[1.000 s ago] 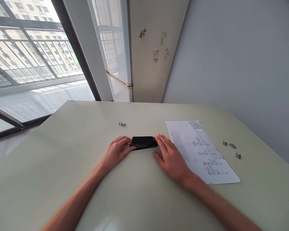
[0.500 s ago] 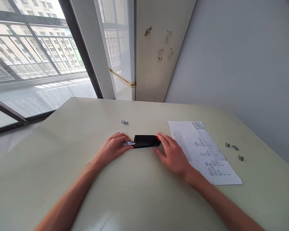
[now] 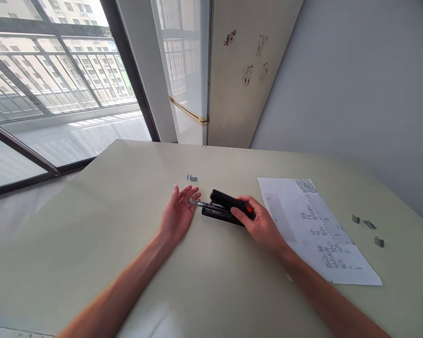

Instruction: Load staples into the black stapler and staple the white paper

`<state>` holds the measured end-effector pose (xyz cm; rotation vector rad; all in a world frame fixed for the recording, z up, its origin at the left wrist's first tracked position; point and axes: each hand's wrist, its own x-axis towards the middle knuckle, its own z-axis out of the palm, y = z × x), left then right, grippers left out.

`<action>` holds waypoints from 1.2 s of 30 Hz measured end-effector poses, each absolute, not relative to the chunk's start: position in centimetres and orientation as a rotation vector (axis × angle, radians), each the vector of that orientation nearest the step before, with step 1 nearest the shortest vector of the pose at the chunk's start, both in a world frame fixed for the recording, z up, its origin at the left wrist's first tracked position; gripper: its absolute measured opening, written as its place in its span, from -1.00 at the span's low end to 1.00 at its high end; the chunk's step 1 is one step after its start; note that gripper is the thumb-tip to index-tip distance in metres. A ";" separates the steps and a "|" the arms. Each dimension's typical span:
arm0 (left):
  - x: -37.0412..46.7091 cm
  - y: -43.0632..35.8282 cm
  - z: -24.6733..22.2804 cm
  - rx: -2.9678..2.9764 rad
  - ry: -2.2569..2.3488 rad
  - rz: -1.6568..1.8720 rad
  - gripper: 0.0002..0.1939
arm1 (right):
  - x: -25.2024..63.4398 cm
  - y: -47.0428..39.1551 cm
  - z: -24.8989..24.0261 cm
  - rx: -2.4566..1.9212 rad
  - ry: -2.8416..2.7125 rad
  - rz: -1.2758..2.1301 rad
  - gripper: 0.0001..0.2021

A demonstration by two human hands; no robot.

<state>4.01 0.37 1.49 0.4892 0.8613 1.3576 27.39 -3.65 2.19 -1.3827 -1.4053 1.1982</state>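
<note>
Rows of small print run down the creased white paper (image 3: pixel 303 230), too small to read. Beside it, above the smooth, pale tabletop (image 3: pixel 204 286), the right hand (image 3: pixel 262 227) is closed around the rear of a long black stapler (image 3: pixel 226 201) with a red patch (image 3: pixel 249 209). A shiny, narrow metal rail (image 3: pixel 199 203) juts from its front towards the left hand (image 3: pixel 179 212), which is spread open, palm up, fingertips at the rail's end. Grey staple strips (image 3: pixel 193 179) lie beyond.

Single view from head, facing forward and down; left hand (image 3: pixel 177 213), right hand (image 3: pixel 262 226), tabletop (image 3: pixel 81 244) near, wall (image 3: pixel 363 80) beyond.
</note>
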 end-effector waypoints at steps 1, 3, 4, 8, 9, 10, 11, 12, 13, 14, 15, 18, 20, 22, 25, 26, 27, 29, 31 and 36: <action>4.3 0.2 1.7 0.394 0.808 1.338 -0.62 | 27.1 -3.9 2.4 -1.368 -1.333 1.283 -0.61; 4.6 -0.1 2.2 0.270 0.730 1.283 -0.61 | 26.6 -4.4 2.8 -1.334 -1.159 1.501 -0.60; 4.7 -0.3 2.5 0.222 0.699 1.259 -0.59 | 26.4 -4.7 3.0 -1.317 -1.056 1.617 -0.60; 4.8 -0.5 3.1 0.104 0.626 1.197 -0.57 | 26.0 -5.4 3.3 -1.210 -0.743 1.915 -0.63; 4.8 -0.5 3.0 0.099 0.620 1.191 -0.58 | 26.0 -5.5 3.4 -1.182 -0.713 1.950 -0.63; 4.8 -0.5 3.0 0.099 0.616 1.188 -0.59 | 26.1 -5.6 3.4 -1.162 -0.694 1.979 -0.64; 4.8 -0.6 2.9 0.100 0.613 1.184 -0.60 | 26.1 -5.6 3.4 -1.148 -0.682 2.005 -0.63; 4.8 -0.6 2.8 0.098 0.611 1.179 -0.61 | 26.1 -5.6 3.3 -1.138 -0.674 2.027 -0.63; 4.8 -0.6 2.7 0.093 0.608 1.174 -0.62 | 26.2 -5.7 3.3 -1.129 -0.667 2.045 -0.63; 4.9 -0.6 2.6 0.088 0.608 1.169 -0.63 | 26.2 -5.7 3.2 -1.120 -0.663 2.057 -0.63; 4.9 -0.6 2.6 0.083 0.608 1.167 -0.64 | 26.2 -5.7 3.2 -1.113 -0.661 2.065 -0.63; 4.8 -0.5 2.4 0.076 0.617 1.186 -0.67 | 26.2 -5.8 3.2 -1.113 -0.709 2.053 -0.61; 4.6 -0.3 2.2 0.105 0.651 1.213 -0.68 | 26.3 -5.8 3.3 -1.122 -0.796 1.986 -0.59; 4.3 -0.1 1.9 0.204 0.728 1.246 -0.70 | 26.4 -5.7 3.4 -1.169 -0.926 1.824 -0.58; 3.9 -0.1 1.6 0.544 0.940 1.301 -0.70 | 26.7 -5.7 3.1 -1.288 -1.131 1.466 -0.57; 3.8 -0.3 1.5 0.697 1.032 1.310 -0.64 | 26.8 -5.7 2.9 -1.320 -1.185 1.353 -0.57; 3.9 -0.5 1.4 0.853 1.123 1.308 -0.55 | 26.8 -5.7 2.7 -1.347 -1.229 1.256 -0.57; 4.0 -1.1 1.3 1.137 1.261 1.267 -0.36 | 26.9 -5.7 2.2 -1.388 -1.285 1.109 -0.58; 4.3 -1.6 1.2 1.346 1.302 1.198 -0.23 | 26.8 -5.7 1.8 -1.418 -1.313 1.029 -0.59; 4.9 -2.5 1.1 1.576 1.226 0.962 -0.15 | 26.6 -5.6 1.0 -1.426 -1.323 0.987 -0.59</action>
